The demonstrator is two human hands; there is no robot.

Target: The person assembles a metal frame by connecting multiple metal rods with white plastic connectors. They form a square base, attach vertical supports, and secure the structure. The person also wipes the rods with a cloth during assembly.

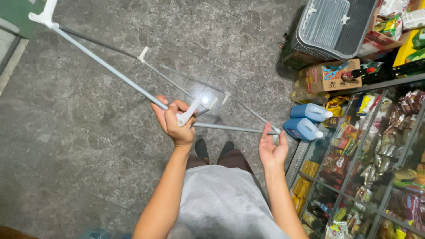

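Observation:
I stand on a grey stone floor and hold a frame of thin grey metal rods (pixel 106 65) joined by white plastic connectors. My left hand (pixel 173 122) is closed around the white corner connector (pixel 190 110) where a long rod running to the upper left meets a shorter rod. That shorter rod (pixel 232 129) runs right to my right hand (pixel 272 148), whose fingers curl loosely about its end. Another white connector (pixel 44 16) caps the far end of the long rod at the upper left.
A glass display counter (pixel 367 168) full of packaged snacks stands on the right. Two blue jugs (pixel 307 120) lie on the floor beside it. A cardboard box (pixel 330 75) with blue scissors and a grey crate (pixel 334 26) sit further back.

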